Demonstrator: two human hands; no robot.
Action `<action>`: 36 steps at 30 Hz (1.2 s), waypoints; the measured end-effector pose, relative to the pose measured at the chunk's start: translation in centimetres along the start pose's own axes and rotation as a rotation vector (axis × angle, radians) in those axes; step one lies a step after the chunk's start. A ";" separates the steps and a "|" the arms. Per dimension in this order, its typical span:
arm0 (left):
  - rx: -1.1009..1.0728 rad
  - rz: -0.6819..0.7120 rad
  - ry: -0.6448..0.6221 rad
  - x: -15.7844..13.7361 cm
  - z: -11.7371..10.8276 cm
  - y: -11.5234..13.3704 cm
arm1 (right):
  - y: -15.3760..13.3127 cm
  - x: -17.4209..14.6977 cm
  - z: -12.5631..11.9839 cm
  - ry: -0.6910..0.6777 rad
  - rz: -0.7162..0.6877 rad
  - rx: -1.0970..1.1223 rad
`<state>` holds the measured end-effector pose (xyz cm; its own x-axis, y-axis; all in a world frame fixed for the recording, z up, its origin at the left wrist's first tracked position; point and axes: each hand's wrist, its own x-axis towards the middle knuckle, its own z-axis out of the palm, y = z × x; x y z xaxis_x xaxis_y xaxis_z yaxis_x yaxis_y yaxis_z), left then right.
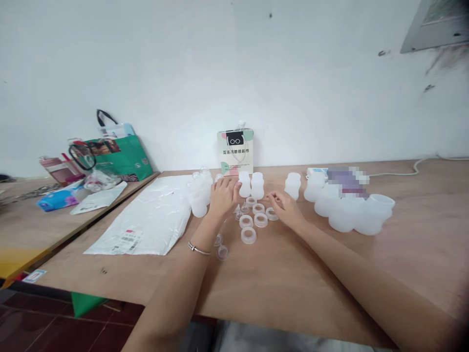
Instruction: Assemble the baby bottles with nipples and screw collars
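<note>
My left hand [224,196] is palm down with its fingers spread and slightly bent, its thumb beside a frosted white bottle [244,185]. A clear dome [219,177] shows just behind its fingers; what lies under the palm is hidden. My right hand [286,208] is closed in a pinch above a translucent ring [271,213]; anything between its fingertips is too small to make out. Several more rings [248,235] lie between the hands, along with clear nipples [245,208]. Nearer me, below my left wrist, is another clear nipple [222,252].
Dome-capped bottles [200,203] stand left, beside a white plastic mailer [146,215]. More frosted bottles [366,215] cluster right, and two others stand mid-table. A paper bag [235,151] leans on the wall. A green bag [128,156] and tissue pack [58,196] sit far left.
</note>
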<state>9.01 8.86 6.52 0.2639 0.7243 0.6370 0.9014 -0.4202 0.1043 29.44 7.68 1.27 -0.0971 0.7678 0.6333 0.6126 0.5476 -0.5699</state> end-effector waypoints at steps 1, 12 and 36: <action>0.010 -0.027 0.015 0.0 -0.4 -0.3 | 0.4 -0.2 0.2 0.002 0.000 -0.009; 0.083 -0.150 -0.065 0.4 -1.5 -3.9 | 1.9 -0.9 1.3 -0.069 -0.028 -0.065; 0.262 -0.020 -0.729 -2.8 -0.9 -1.4 | 0.9 -2.2 -1.1 -0.435 -0.032 -0.090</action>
<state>6.68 6.96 5.24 0.3239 0.9454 -0.0365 0.9362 -0.3258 -0.1318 31.08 6.06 -0.07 -0.4258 0.8302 0.3598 0.6682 0.5566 -0.4936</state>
